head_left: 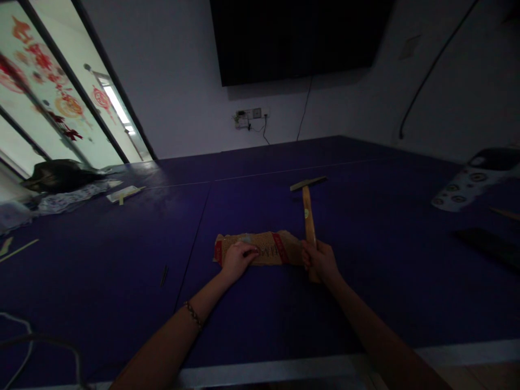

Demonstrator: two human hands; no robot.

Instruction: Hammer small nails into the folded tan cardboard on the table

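Note:
A strip of brown cardboard (292,245) with red tape bands lies flat on the purple tabletop (247,206) in front of me. My left hand (238,261) rests on its left part, thumb and fingertips pinched together; whatever is between them is too small to make out. Beside those fingertips, several short dark strokes (270,251), like nails or written marks, show on the cardboard. My right hand (323,261) is wrapped round the wooden handle of a hammer (309,216) at the cardboard's right end. The hammer's metal head points away from me, above the tabletop.
A thin dark stick-like item (164,275) lies left of the cardboard. Further left are a small white tray (124,194), a black bag (63,176) and a cable (30,341). At right are a patterned box (459,187) and a dark flat object (487,246). A wall-mounted television (300,40) hangs behind.

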